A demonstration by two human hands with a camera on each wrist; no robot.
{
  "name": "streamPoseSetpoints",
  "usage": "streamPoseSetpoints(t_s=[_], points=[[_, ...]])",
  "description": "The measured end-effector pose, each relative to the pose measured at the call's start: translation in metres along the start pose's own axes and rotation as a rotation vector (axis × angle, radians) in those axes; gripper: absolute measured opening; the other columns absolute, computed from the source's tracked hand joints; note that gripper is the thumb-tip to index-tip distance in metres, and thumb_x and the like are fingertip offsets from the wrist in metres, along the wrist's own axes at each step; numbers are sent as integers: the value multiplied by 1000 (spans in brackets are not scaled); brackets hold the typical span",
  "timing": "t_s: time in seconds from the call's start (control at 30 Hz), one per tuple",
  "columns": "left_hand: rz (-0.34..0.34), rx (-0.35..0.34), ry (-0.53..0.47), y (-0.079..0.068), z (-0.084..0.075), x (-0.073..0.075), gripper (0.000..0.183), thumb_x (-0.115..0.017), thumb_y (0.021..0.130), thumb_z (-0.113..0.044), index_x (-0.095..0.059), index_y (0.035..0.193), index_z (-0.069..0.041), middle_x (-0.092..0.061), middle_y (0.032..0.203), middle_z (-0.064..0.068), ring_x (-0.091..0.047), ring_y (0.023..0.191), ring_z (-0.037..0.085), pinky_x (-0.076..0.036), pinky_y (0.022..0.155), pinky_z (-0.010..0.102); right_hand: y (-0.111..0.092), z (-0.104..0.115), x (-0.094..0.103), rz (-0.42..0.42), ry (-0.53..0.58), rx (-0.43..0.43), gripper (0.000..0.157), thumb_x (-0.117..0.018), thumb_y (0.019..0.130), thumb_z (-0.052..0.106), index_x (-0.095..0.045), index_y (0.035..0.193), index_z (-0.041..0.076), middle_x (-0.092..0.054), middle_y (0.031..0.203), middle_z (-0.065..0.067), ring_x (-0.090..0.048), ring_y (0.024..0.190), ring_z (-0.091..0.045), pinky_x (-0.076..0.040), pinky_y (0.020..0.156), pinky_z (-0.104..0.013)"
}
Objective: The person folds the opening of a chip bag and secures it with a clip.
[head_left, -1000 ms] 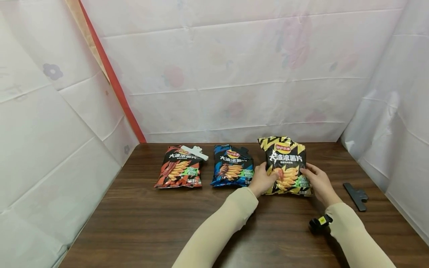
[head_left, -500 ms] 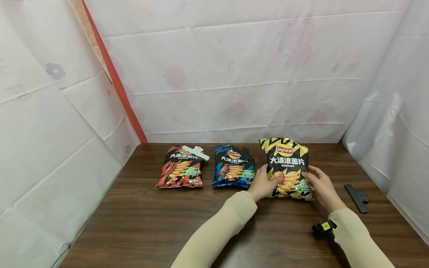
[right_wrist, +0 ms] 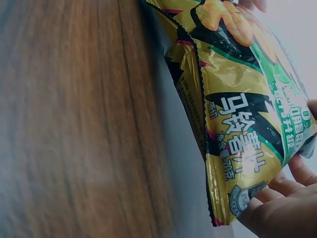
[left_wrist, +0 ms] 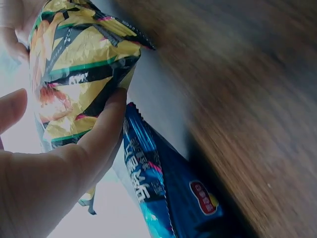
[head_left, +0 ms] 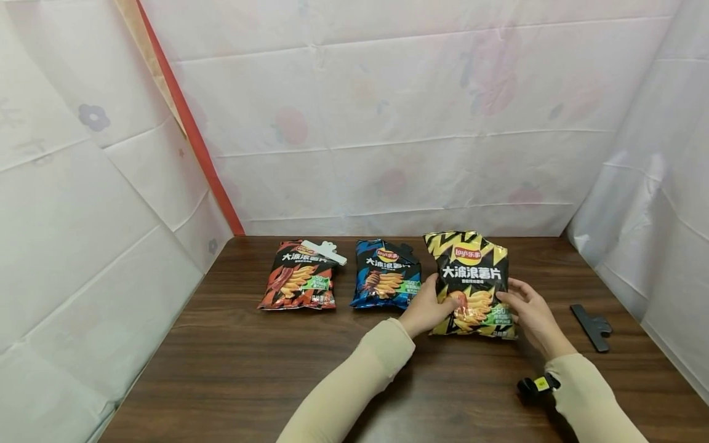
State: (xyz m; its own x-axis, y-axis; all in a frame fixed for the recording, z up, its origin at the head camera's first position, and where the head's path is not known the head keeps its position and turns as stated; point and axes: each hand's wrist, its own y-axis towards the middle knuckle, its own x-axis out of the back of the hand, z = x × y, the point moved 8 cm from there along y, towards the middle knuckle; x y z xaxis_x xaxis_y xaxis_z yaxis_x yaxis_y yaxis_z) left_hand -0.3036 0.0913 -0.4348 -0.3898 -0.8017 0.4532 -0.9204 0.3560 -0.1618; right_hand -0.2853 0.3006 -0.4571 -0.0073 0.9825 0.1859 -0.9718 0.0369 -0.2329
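Note:
A yellow and black chip bag [head_left: 473, 271] stands tilted back between both hands, its printed front facing me. My left hand [head_left: 425, 309] grips its left side, thumb over the front and fingers behind, as the left wrist view also shows. On the opposite side my right hand [head_left: 534, 319] holds the lower right edge, thumb at the front; in the right wrist view its fingers [right_wrist: 280, 186] reach beneath the bag's corner. The bag's upper edge looks uneven, dipping on the right. Just left of it lies a blue chip bag [head_left: 382, 286], with a black clip [head_left: 404, 253] across its upper right corner.
Farther left lies a red chip bag [head_left: 299, 283] with a white clip [head_left: 325, 251] on its top. A loose black clip [head_left: 591, 329] rests on the wooden table [head_left: 266, 369] near the right edge. White patterned sheets [head_left: 354, 111] close off the back and sides.
The yellow bag has come a little nearer to me, lower in the head view, with both hands still holding it. The other bags and the loose clip have stayed where they were.

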Motion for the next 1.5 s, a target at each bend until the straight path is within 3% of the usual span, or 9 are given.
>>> streamPoseSetpoints(t_s=[0.17, 0.33, 0.47, 0.63, 1.0, 1.1, 1.27, 1.37, 1.5], points=[[1, -17, 9, -6, 2, 4, 78, -59, 97, -43, -20, 157, -13, -28, 160, 11, -32, 146, 29, -35, 113, 49, -4, 1, -6, 21, 11, 1, 79, -55, 100, 39, -10, 157, 5, -24, 158, -19, -45, 129, -11, -41, 95, -36], [-2, -32, 23, -12, 4, 6, 78, -58, 97, -42, -19, 157, -12, -27, 161, 11, -31, 146, 30, -34, 113, 50, -6, 1, -11, 58, 45, 3, 83, -54, 101, 34, -1, 158, 7, 3, 162, -26, -10, 149, -42, -37, 104, -44], [-8, -32, 31, -15, 5, 8, 79, -59, 96, -44, -20, 157, -13, -27, 160, 11, -31, 146, 30, -34, 113, 51, -7, 1, -12, 73, 25, 3, 84, -54, 101, 35, 1, 159, 9, 5, 162, -26, -9, 149, -43, -39, 102, -42], [-5, -45, 18, -20, 5, 11, 80, -59, 96, -45, -19, 157, -12, -26, 161, 11, -30, 147, 30, -33, 114, 52, -10, 2, -15, 86, 43, 10, 85, -55, 101, 32, 3, 158, 8, 5, 162, -27, -9, 149, -45, -24, 113, -61], [-30, -54, 10, -28, 9, 17, 79, -59, 96, -46, -23, 156, -11, -29, 159, 13, -33, 145, 32, -35, 112, 53, -16, 7, -23, 127, 37, 46, 85, -55, 101, 28, 4, 157, 3, 1, 160, -33, -15, 146, -48, -25, 112, -61], [-27, -60, -2, -32, 11, 19, 82, -59, 95, -50, -22, 156, -10, -28, 159, 14, -32, 145, 33, -34, 112, 54, -17, 7, -26, 134, 29, 50, 84, -55, 100, 27, 2, 157, 2, 1, 160, -33, -14, 146, -48, -30, 110, -56], [-31, -64, -5, -37, 14, 26, 89, -58, 93, -56, -19, 157, -8, -30, 158, 15, -38, 141, 35, -38, 109, 55, -17, 8, -31, 149, 13, 67, 82, -56, 100, 26, -2, 157, 2, -6, 160, -32, -25, 144, -41, -44, 94, -26], [-35, -66, -16, -39, 17, 30, 90, -59, 93, -55, -18, 157, -8, -32, 156, 16, -46, 134, 36, -42, 105, 54, -17, 9, -35, 155, 26, 94, 80, -57, 100, 25, -6, 157, 1, -20, 157, -29, -48, 129, -17, -46, 84, -18], [-34, -54, -41, -41, 23, 36, 88, -62, 93, -49, -17, 157, -9, -32, 157, 16, -52, 126, 35, -46, 100, 52, -17, 10, -42, 168, 70, 138, 74, -58, 99, 21, -14, 155, -2, -52, 134, -7, -56, 102, 6, -50, 81, -20]])
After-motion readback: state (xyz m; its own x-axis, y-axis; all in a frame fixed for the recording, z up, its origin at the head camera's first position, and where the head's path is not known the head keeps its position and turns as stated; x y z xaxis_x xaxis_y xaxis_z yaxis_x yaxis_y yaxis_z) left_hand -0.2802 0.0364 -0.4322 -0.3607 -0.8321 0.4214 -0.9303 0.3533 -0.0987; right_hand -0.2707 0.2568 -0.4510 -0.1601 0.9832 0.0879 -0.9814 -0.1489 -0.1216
